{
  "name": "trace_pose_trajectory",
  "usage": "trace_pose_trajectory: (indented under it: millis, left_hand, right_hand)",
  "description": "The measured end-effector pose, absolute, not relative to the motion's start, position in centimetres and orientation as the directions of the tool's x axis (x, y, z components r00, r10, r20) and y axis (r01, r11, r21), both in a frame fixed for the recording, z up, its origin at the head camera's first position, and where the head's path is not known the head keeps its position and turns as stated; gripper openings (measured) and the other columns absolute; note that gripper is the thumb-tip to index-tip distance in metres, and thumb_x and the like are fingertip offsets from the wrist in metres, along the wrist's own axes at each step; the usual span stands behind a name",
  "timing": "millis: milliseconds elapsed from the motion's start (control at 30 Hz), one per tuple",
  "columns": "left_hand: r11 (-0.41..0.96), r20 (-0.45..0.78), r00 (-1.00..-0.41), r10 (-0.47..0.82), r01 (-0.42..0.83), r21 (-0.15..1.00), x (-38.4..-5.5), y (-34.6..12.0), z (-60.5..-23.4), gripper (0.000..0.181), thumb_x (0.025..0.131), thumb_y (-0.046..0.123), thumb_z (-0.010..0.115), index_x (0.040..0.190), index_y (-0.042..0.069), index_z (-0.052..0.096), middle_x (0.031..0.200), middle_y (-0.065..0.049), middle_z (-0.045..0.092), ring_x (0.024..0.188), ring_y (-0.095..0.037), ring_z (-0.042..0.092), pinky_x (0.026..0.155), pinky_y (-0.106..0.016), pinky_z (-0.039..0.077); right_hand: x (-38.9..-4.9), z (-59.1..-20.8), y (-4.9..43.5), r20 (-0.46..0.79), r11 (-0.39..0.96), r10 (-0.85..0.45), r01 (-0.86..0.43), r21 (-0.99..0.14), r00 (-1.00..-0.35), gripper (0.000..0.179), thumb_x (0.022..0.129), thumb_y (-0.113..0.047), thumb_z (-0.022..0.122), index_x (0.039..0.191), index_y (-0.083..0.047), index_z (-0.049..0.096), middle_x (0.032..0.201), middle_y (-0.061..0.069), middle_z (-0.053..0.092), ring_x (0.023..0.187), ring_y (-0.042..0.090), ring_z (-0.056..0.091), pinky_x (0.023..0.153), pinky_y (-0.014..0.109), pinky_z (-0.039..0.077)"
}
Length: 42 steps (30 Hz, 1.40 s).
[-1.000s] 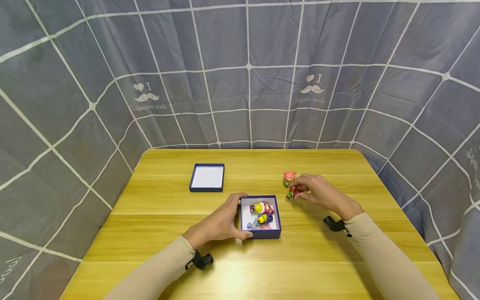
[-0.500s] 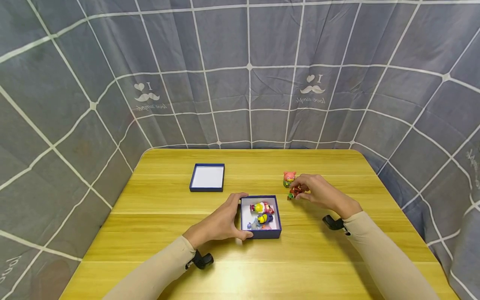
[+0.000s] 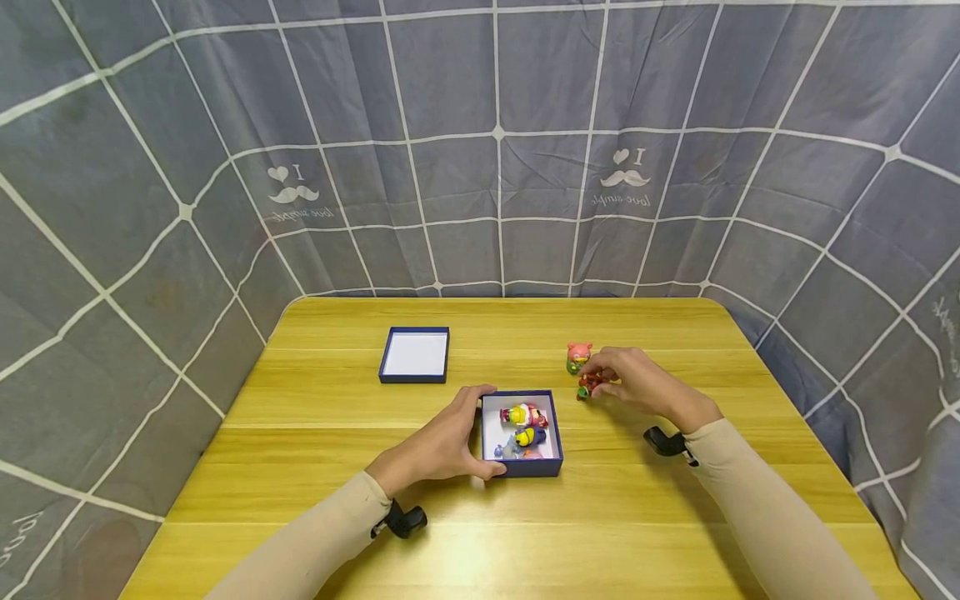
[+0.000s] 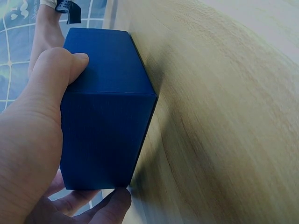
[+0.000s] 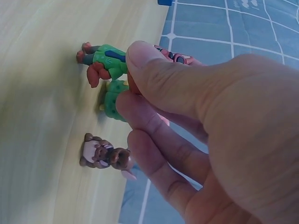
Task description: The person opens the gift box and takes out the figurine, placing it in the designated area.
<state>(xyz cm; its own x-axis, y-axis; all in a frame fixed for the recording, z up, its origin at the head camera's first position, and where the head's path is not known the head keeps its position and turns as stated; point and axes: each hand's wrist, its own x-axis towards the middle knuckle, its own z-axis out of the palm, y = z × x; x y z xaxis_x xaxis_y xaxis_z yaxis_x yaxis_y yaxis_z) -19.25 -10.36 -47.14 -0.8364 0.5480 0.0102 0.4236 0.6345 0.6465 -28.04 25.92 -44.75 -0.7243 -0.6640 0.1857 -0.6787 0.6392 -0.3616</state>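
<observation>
My left hand (image 3: 442, 442) grips a dark blue box (image 3: 560, 468) from its left side, thumb on the near wall and fingers at the far one; the left wrist view shows the same grip on the box (image 4: 107, 135). Inside lie several small toy figurines, among them a yellow-and-red one (image 3: 523, 416) and a yellow-and-dark-blue one (image 3: 530, 437). My right hand (image 3: 648, 385) pinches a red figurine in green clothes (image 5: 108, 61) between thumb and fingertips. Its head is partly covered by the thumb. Just behind it stands a pink figurine (image 3: 579, 357) with a green body.
A shallow blue box lid (image 3: 415, 355) with a white inside lies on the wooden table (image 3: 337, 400), left of and beyond the box. The right wrist view also shows a brown figurine (image 5: 103, 151) standing on the table. A grey checked curtain (image 3: 450, 183) surrounds the table.
The red figurine in my right hand has swung slightly toward upright, its lower end shifting a little right. The right hand has barely moved; the left hand and box have stayed still.
</observation>
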Motion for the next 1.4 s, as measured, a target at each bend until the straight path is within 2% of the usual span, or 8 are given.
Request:
trace_pose_trajectory:
  millis: [467, 800, 1067, 1400]
  left_hand:
    - [0.619, 0.009, -0.834, 0.551, 0.416, 0.666, -19.31, -10.36, -47.02, 0.119, 0.079, 0.049, 0.093, 0.167, 0.011, 0.023, 0.158, -0.016, 0.044, 0.135, -0.029, 0.056, 0.120, -0.048, 0.046]
    - [0.620, 0.014, -0.831, 0.556, 0.426, 0.659, -19.34, -10.44, -47.12, 0.120, 0.079, 0.051, 0.093, 0.167, 0.011, 0.022, 0.157, -0.015, 0.044, 0.133, -0.026, 0.057, 0.119, -0.048, 0.047]
    - [0.617, 0.014, -0.830, 0.557, 0.425, 0.662, -19.45, -10.49, -47.23, 0.120, 0.079, 0.051, 0.093, 0.167, 0.011, 0.023, 0.158, -0.015, 0.044, 0.134, -0.027, 0.056, 0.120, -0.048, 0.047]
    - [0.615, 0.009, -0.830, 0.558, 0.420, 0.668, -19.47, -10.48, -47.12, 0.120, 0.079, 0.050, 0.093, 0.168, 0.011, 0.022, 0.159, -0.015, 0.043, 0.135, -0.029, 0.056, 0.121, -0.048, 0.046]
  right_hand:
    - [-28.55, -44.79, 25.45, 0.145, 0.651, -0.681, -0.684, -0.329, -0.718, 0.034, 0.093, -0.004, 0.082, 0.126, -0.003, 0.077, 0.105, 0.005, 0.076, 0.091, 0.016, 0.070, 0.077, 0.035, 0.062]
    - [-28.29, -44.85, 25.27, 0.081, 0.688, -0.631, -0.605, -0.400, -0.772, 0.038, 0.096, -0.008, 0.080, 0.133, -0.004, 0.073, 0.119, 0.008, 0.076, 0.100, 0.019, 0.073, 0.089, 0.042, 0.063]
    - [-28.26, -44.82, 25.10, 0.069, 0.691, -0.620, -0.585, -0.425, -0.782, 0.038, 0.096, -0.014, 0.080, 0.132, -0.004, 0.073, 0.117, 0.006, 0.076, 0.098, 0.018, 0.072, 0.087, 0.042, 0.062]
    - [-28.42, -44.88, 25.02, 0.101, 0.673, -0.635, -0.613, -0.415, -0.766, 0.039, 0.095, -0.008, 0.081, 0.132, -0.001, 0.073, 0.115, 0.008, 0.076, 0.096, 0.021, 0.073, 0.086, 0.043, 0.063]
